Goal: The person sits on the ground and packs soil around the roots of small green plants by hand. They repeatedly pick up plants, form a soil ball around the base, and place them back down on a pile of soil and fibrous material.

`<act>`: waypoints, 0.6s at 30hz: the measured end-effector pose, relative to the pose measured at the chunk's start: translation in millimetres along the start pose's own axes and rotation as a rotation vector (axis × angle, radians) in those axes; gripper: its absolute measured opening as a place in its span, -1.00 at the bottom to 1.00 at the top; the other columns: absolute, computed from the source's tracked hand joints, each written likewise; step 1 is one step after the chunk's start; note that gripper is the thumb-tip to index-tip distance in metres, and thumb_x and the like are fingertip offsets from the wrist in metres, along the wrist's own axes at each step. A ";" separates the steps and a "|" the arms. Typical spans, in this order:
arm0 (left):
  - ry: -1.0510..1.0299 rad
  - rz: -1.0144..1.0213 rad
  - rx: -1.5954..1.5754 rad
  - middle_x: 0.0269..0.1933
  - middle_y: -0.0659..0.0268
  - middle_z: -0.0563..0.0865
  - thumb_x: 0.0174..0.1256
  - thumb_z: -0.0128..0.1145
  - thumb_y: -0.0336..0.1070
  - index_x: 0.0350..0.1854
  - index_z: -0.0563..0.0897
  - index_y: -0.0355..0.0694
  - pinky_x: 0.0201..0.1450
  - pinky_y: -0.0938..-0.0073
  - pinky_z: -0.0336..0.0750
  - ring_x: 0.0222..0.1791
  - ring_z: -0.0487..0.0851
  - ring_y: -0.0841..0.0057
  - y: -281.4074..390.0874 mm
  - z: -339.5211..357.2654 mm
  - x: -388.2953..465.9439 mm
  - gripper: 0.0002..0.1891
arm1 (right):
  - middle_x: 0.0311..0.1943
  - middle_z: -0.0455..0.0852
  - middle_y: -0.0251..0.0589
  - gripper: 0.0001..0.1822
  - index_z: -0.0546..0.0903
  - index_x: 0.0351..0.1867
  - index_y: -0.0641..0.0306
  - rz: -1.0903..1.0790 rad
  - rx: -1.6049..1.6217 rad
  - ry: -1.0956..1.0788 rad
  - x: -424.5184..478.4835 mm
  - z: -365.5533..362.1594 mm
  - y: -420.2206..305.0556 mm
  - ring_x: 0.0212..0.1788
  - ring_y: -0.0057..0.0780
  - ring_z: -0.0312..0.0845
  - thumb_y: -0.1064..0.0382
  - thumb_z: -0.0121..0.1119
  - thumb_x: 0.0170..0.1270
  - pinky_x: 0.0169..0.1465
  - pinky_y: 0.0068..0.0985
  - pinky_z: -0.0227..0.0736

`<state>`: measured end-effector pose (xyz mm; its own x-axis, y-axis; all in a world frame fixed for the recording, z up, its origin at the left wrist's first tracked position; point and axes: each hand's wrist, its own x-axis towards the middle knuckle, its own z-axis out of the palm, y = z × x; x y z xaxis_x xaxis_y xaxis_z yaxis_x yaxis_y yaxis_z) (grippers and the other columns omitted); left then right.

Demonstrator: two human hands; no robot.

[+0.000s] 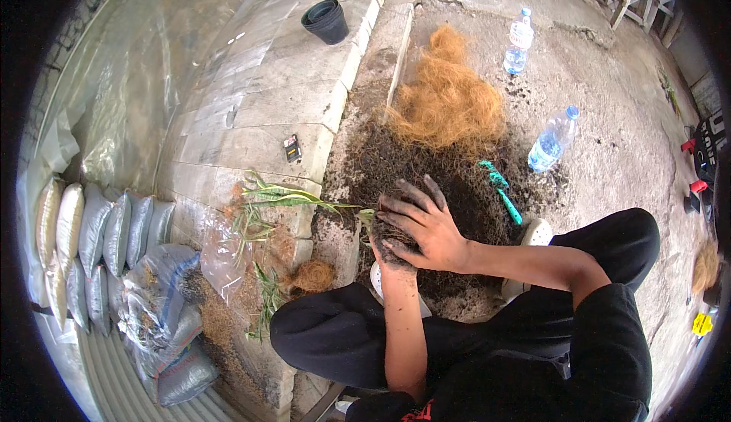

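Both of my hands are pressed around a dark, soil-covered root ball, which they mostly hide. My left hand cups it from below and the left side. Across its top lies my right hand, fingers spread and blackened with soil. A leafy plant with long green, yellow-edged leaves stretches left from the ball. Under and beyond the hands is a patch of loose dark soil. A teal plastic hand tool lies on that soil to the right, its head partly dirt-covered.
Brown coir fibre is heaped beyond the soil. Two plastic water bottles stand to the right. Stacked black pots sit on the raised concrete ledge. Filled plastic bags line the left, near cut leaves.
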<state>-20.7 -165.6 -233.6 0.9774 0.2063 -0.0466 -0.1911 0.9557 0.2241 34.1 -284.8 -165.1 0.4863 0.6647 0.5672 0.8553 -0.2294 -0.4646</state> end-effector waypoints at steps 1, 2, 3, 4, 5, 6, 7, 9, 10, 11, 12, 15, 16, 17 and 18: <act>-0.012 -0.009 0.033 0.31 0.17 0.48 0.48 -0.23 0.08 0.32 0.42 -0.13 0.41 0.09 0.25 0.33 0.41 0.20 1.4 3.4 -0.2 -0.47 | 0.30 0.41 -0.09 -0.44 0.54 0.17 0.14 0.011 0.020 -0.001 2.5 -3.0 -0.1 0.43 -0.03 0.14 -0.03 0.25 0.16 0.47 0.11 -0.18; -0.018 -0.011 0.040 0.31 0.18 0.47 0.47 -0.23 0.08 0.32 0.42 -0.12 0.41 0.09 0.26 0.33 0.41 0.21 3.0 5.0 0.3 -0.47 | 0.32 0.38 -0.11 -0.43 0.55 0.17 0.14 0.022 0.040 -0.003 4.6 -5.0 0.2 0.45 -0.02 0.10 -0.05 0.25 0.15 0.48 0.14 -0.23; -0.005 -0.015 0.051 0.32 0.18 0.47 0.47 -0.23 0.09 0.32 0.42 -0.11 0.41 0.09 0.26 0.33 0.41 0.21 3.5 6.8 1.3 -0.47 | 0.34 0.35 -0.13 -0.42 0.55 0.16 0.13 0.032 0.060 -0.004 7.1 -7.4 0.7 0.46 -0.02 0.06 -0.08 0.25 0.14 0.48 0.18 -0.29; 0.013 -0.014 0.051 0.32 0.19 0.47 0.47 -0.24 0.10 0.32 0.42 -0.10 0.41 0.09 0.26 0.33 0.41 0.21 4.2 6.7 1.2 -0.47 | 0.37 0.29 -0.10 -0.35 0.50 0.22 0.14 0.014 0.058 -0.030 9.5 -12.3 3.0 0.45 0.00 0.08 -0.09 0.29 0.11 0.48 0.10 -0.18; 0.040 -0.018 0.056 0.32 0.19 0.46 0.47 -0.24 0.10 0.32 0.42 -0.09 0.41 0.09 0.26 0.33 0.41 0.21 4.5 8.6 2.0 -0.47 | 0.38 0.29 -0.09 -0.33 0.48 0.24 0.14 -0.005 0.118 -0.044 12.6 -13.9 6.1 0.45 0.00 0.08 -0.09 0.29 0.11 0.48 0.08 -0.14; 0.078 -0.020 0.062 0.33 0.19 0.46 0.47 -0.24 0.11 0.33 0.41 -0.08 0.40 0.09 0.26 0.33 0.41 0.22 4.1 9.1 2.0 -0.46 | 0.38 0.28 -0.08 -0.32 0.45 0.26 0.15 -0.024 0.180 -0.062 14.7 -14.4 8.9 0.45 0.00 0.08 -0.08 0.29 0.12 0.48 0.05 -0.11; 0.128 -0.023 0.070 0.33 0.20 0.45 0.47 -0.24 0.12 0.33 0.41 -0.08 0.40 0.08 0.26 0.33 0.41 0.22 4.1 8.9 1.9 -0.46 | 0.38 0.28 -0.07 -0.30 0.43 0.28 0.15 -0.042 0.241 -0.080 16.0 -14.9 11.0 0.45 0.00 0.08 -0.08 0.29 0.12 0.48 0.02 -0.07; 0.184 -0.015 0.049 0.34 0.20 0.45 0.47 -0.24 0.13 0.33 0.41 -0.06 0.40 0.08 0.27 0.33 0.41 0.22 1.2 1.0 -1.9 -0.46 | 0.39 0.25 -0.04 -0.24 0.38 0.31 0.19 -0.146 0.161 -0.145 17.7 -17.3 9.7 0.46 -0.02 0.07 -0.08 0.31 0.11 0.48 -0.04 -0.01; 0.134 0.021 -0.024 0.32 0.25 0.46 0.47 -0.24 0.12 0.33 0.41 -0.04 0.40 0.09 0.28 0.33 0.41 0.24 -0.7 -6.9 -3.6 -0.47 | 0.39 0.25 -0.04 -0.24 0.38 0.30 0.20 -0.198 0.156 -0.162 18.6 -16.6 7.8 0.46 -0.03 0.07 -0.08 0.31 0.10 0.48 -0.03 -0.02; 0.097 0.025 -0.063 0.32 0.25 0.47 0.47 -0.25 0.11 0.33 0.41 -0.05 0.40 0.10 0.28 0.32 0.42 0.25 0.4 -13.4 -7.5 -0.47 | 0.40 0.24 -0.04 -0.24 0.39 0.30 0.21 -0.251 0.152 -0.179 19.3 -15.6 5.7 0.46 -0.03 0.07 -0.09 0.31 0.10 0.49 -0.03 -0.03; 0.058 0.021 -0.104 0.31 0.24 0.48 0.47 -0.25 0.11 0.32 0.42 -0.06 0.40 0.11 0.28 0.32 0.42 0.25 -1.2 -13.9 -8.4 -0.47 | 0.34 0.35 -0.05 -0.35 0.48 0.21 0.24 -0.291 0.153 -0.147 17.8 -12.8 5.1 0.42 -0.06 0.18 -0.04 0.30 0.13 0.47 -0.02 0.02; -0.061 0.002 -0.229 0.29 0.23 0.50 0.47 -0.25 0.09 0.30 0.43 -0.10 0.40 0.13 0.29 0.31 0.44 0.26 -5.6 -14.6 -8.5 -0.48 | 0.23 0.51 -0.11 -0.50 0.59 0.07 0.27 -0.327 0.134 -0.025 6.8 9.5 14.3 0.35 -0.14 0.34 0.04 0.29 0.15 0.44 0.00 0.11; -0.100 -0.006 -0.271 0.28 0.22 0.51 0.47 -0.26 0.09 0.30 0.44 -0.11 0.40 0.14 0.30 0.30 0.45 0.26 -7.3 -14.5 -7.7 -0.48 | 0.10 0.64 -0.17 -0.63 0.66 -0.05 0.30 -0.317 0.169 0.054 2.4 13.1 18.3 0.24 -0.21 0.49 0.14 0.27 0.16 0.40 0.03 0.17; -0.112 0.000 -0.222 0.26 0.21 0.52 0.47 -0.26 0.08 0.28 0.45 -0.14 0.39 0.16 0.31 0.29 0.46 0.27 -7.1 -11.5 -8.2 -0.48 | 0.08 0.65 -0.18 -0.64 0.67 -0.07 0.29 -0.314 0.174 0.072 1.2 13.8 18.8 0.23 -0.21 0.50 0.15 0.27 0.15 0.41 0.05 0.16; -0.124 0.001 -0.174 0.24 0.19 0.54 0.48 -0.26 0.07 0.26 0.47 -0.16 0.38 0.19 0.32 0.27 0.48 0.27 -8.4 -3.7 -8.7 -0.48 | 0.06 0.67 -0.19 -0.66 0.67 -0.08 0.29 -0.307 0.175 0.091 -1.1 12.8 19.1 0.23 -0.22 0.51 0.17 0.27 0.14 0.41 0.06 0.15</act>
<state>-27.9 -174.6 -238.7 0.9788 0.1898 0.0764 -0.1940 0.9796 0.0518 47.7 -280.8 -183.4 0.2324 0.6160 0.7527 0.9242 0.1013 -0.3682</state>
